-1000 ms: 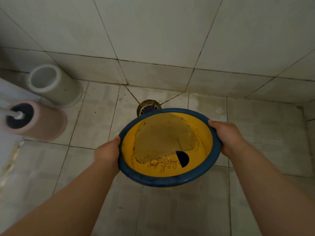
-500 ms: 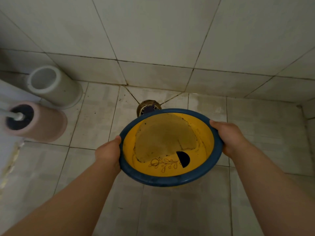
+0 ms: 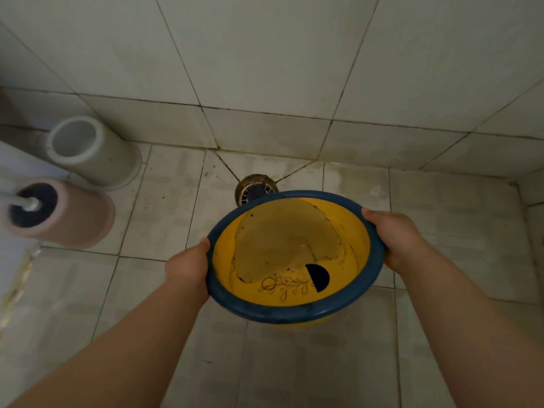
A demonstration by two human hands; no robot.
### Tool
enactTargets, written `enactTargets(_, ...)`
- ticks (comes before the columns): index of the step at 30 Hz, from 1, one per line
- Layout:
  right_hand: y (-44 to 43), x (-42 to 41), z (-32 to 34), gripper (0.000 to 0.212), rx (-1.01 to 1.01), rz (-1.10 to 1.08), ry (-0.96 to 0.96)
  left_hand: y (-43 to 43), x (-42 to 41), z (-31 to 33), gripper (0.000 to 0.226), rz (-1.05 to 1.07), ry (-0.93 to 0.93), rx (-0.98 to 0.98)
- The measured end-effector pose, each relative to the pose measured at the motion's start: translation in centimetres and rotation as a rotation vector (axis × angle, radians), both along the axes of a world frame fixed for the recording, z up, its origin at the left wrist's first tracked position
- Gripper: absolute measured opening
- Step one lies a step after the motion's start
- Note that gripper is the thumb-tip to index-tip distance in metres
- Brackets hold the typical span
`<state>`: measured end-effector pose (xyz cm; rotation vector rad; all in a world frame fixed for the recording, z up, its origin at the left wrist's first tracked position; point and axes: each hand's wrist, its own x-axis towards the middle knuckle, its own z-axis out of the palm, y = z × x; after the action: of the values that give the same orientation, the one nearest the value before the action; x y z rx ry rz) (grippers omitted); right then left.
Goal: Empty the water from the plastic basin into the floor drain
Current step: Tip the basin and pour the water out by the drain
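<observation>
A yellow plastic basin with a blue rim [image 3: 294, 315] hangs over the tiled floor, tilted away from me. Murky water [image 3: 285, 242] has pooled toward its far side. My left hand [image 3: 188, 267] grips the left rim and my right hand [image 3: 397, 237] grips the right rim. The round floor drain [image 3: 254, 188] lies in the floor just beyond the basin's far edge, partly hidden by the rim.
A pink holder with a toilet brush [image 3: 59, 212] and a white cylindrical holder [image 3: 94, 150] stand at the left by the wall. The tiled wall [image 3: 265, 69] rises just behind the drain. A low tiled step [image 3: 530, 195] borders the right.
The basin has shifted slightly with both hands still on it, and the water has crept a little further toward the far rim.
</observation>
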<state>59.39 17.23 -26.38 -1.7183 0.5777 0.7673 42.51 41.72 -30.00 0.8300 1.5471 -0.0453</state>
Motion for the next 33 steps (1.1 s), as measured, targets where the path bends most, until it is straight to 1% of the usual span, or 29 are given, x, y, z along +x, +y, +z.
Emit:
enactTargets(5,0.05,0.01,0.02,0.025,0.011,-0.013,-0.001,-0.09,0.03,0.11,0.044,0.011,0.0,-0.009)
enactTargets(11,0.08,0.06,0.07,0.022,0.022,-0.013,0.007,-0.37,0.31,0.56,0.049,0.023,-0.003,-0.019)
enactTargets(20,-0.04,0.15,-0.13,0.029,0.005,-0.023,0.011,-0.25,0.23,0.42,0.049,-0.001,-0.026,-0.017)
enactTargets(26,0.01,0.18,-0.06,0.034,-0.003,-0.034,0.008,-0.21,0.24,0.33,0.048,-0.008,-0.009,-0.007)
enactTargets(33,-0.09,0.23,-0.14,0.03,-0.004,-0.029,0.012,-0.38,0.29,0.82,0.047,-0.014,-0.008,-0.004)
